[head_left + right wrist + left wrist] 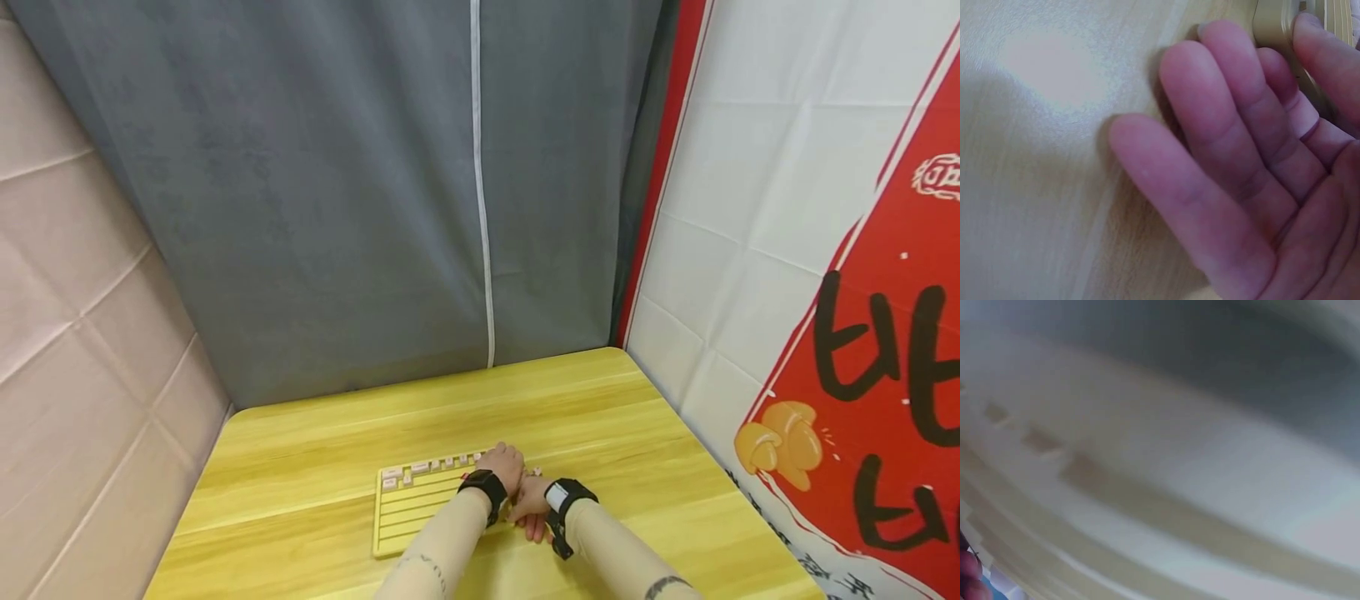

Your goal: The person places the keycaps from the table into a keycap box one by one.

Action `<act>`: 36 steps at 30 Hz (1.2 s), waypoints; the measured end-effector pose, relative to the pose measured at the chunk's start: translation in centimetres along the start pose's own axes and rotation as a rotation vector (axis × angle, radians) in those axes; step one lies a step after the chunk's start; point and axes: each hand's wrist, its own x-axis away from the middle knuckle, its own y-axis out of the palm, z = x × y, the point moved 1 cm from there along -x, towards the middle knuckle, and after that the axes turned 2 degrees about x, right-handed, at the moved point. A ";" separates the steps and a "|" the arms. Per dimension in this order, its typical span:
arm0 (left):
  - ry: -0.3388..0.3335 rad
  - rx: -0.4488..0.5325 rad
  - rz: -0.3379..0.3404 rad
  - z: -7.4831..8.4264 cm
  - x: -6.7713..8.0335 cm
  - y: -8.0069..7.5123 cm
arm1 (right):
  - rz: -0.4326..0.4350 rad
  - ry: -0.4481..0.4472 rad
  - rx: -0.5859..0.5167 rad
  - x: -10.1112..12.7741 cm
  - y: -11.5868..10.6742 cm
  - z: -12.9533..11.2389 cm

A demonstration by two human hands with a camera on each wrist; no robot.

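Note:
A yellow keycap tray point(416, 508) with long ridged rows lies on the table. Pale keycaps point(420, 468) line its back row, with a few at the left of the row below. My left hand point(504, 467) is over the tray's right part, its back upward and its fingertips hidden; what it holds I cannot tell. Blurred ridges fill the left wrist view, with fingertips point(971, 575) at the lower left edge. My right hand point(532, 497) is at the tray's right end. In the right wrist view its thumb point(1325, 62) and bent index finger pinch the rounded corner, while the other fingers extend over the table.
The wood-grain table point(300, 442) ends at a grey curtain point(360, 208) behind. Pale quilted cloth point(82, 292) hangs at the left. A white and red printed banner point(720, 250) stands along the right edge. Both wrists wear black straps point(491, 487).

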 end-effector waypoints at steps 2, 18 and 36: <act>-0.001 -0.003 -0.013 0.0 -0.1 0.0 | 0.002 0.007 0.010 0.8 -0.1 -0.7; -0.024 0.375 -0.157 -4.1 0.7 -4.6 | 0.036 0.022 0.126 -0.2 0.2 -0.4; 0.135 0.468 -0.043 -11.7 6.7 -8.3 | 0.029 -0.019 0.083 -1.3 0.1 1.8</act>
